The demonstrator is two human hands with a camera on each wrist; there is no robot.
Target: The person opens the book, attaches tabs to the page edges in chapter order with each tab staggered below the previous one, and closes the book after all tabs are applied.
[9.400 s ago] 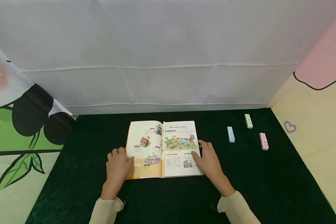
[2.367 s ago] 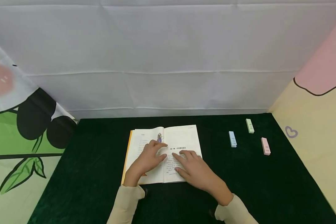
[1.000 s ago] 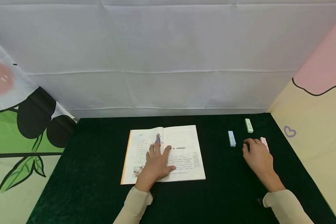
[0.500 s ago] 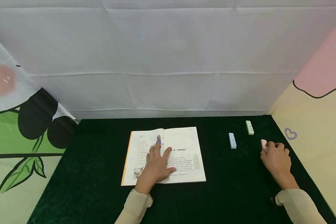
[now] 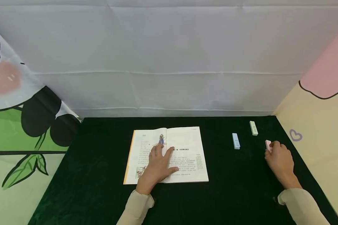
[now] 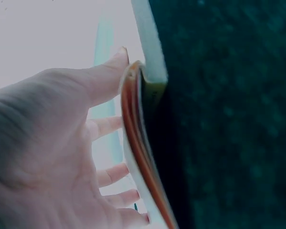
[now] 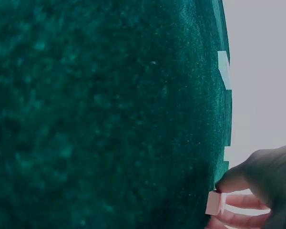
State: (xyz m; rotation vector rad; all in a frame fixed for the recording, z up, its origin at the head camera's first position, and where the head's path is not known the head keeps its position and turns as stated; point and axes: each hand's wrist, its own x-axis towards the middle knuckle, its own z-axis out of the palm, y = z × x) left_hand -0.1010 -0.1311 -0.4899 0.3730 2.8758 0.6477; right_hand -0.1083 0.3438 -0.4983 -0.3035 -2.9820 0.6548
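An open book (image 5: 184, 137) with printed text and small pictures lies on the dark green cloth in the head view. My left hand (image 5: 157, 167) rests flat across its middle, fingers spread and thumb on the right page. In the left wrist view the fingers and thumb lie over the page beside the curved spine end (image 6: 142, 129). On the right, my right hand (image 5: 281, 161) pinches a small oblong pink block (image 5: 268, 144) between thumb and fingers. The pink block (image 7: 213, 203) also shows in the right wrist view, low against the cloth. My hand covers its near part.
A light blue block (image 5: 236, 141) and a pale green block (image 5: 253, 128) of like shape lie left of and beyond the right hand. The green cloth (image 5: 90, 175) covers the table. White fabric (image 5: 169, 90) hangs behind it, with printed panels at both sides.
The book shows different pages than at first. The left hand moved onto its middle and stayed. The right hand left the book, moved right and took hold of the pink block.
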